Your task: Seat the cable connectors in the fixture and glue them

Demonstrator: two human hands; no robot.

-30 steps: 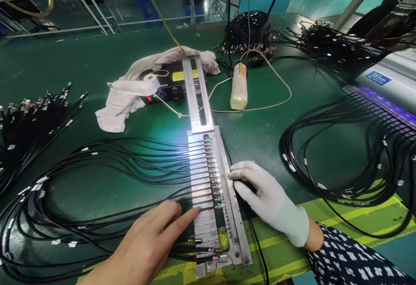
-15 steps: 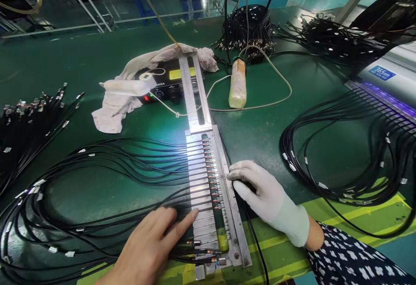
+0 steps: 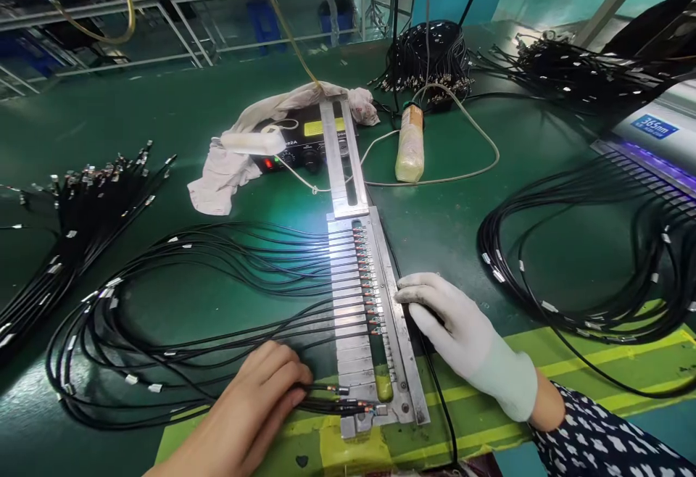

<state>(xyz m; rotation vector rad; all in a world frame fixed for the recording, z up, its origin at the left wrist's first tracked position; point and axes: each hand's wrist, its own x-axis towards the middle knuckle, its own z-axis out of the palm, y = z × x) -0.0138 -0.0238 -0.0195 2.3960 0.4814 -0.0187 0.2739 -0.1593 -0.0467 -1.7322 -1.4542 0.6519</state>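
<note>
My bare left hand (image 3: 264,390) is at the lower left of the metal fixture (image 3: 356,372), its fingers curled closed over a thin black cable (image 3: 320,388) among a few loose ones lying across the fixture's near end. White-gloved, my right hand (image 3: 462,332) rests its fingertips against the fixture's right rail, fingers extended and gripping nothing. Several black cables (image 3: 304,307) run side by side into the fixture's slots, their small metal-and-copper ends (image 3: 370,292) lined up along the opening. The near slots show bare metal.
Behind the fixture stands a black control box (image 3: 309,160) with a cloth (image 3: 217,180) on it. Beyond lies a wrapped bottle (image 3: 410,147). Cable bundles (image 3: 92,216) lie at left; at right, coiled cables (image 3: 489,245) lead to a 365nm lamp unit (image 3: 652,129). Yellow-green tape (image 3: 467,419) covers the front edge.
My left hand has moved off the slots down toward the loose cables, and its index finger has curled in. The right hand stays at the rail. The view has shifted slightly left.
</note>
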